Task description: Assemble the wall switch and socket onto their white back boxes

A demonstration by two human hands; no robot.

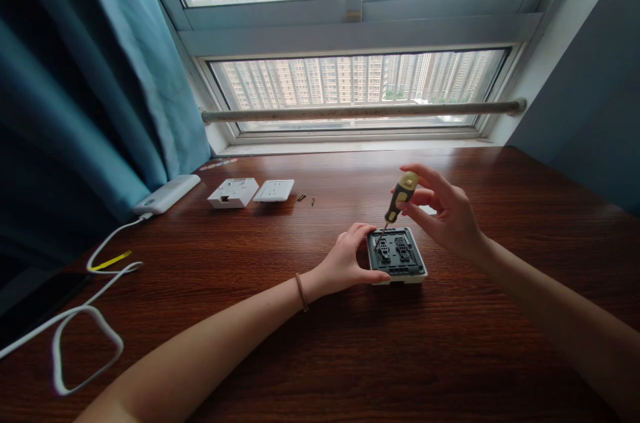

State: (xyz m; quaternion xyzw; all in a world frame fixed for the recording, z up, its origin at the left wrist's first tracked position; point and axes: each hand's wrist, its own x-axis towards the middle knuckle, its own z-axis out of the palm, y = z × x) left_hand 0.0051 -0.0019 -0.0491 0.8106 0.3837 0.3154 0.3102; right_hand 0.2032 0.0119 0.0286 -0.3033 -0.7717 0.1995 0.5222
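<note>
A square wall switch (411, 256) with a dark inner face and a white base lies on the table. My left hand (350, 260) grips its left side, thumb along the near edge and fingers at the far left corner. Above it, my right hand (445, 210) is closed around the yellow and black handle of a screwdriver (400, 198). The screwdriver leans, and its tip meets the switch near the left side of the dark face. Whether a screw sits under the tip is too small to tell.
On the wooden table (240, 343), a white box (234, 192), a white socket panel (275, 190) and two small screws (302, 198) lie at the back left. A white power strip (169, 194) with its cable (113, 290) rests by the blue curtain (165, 76).
</note>
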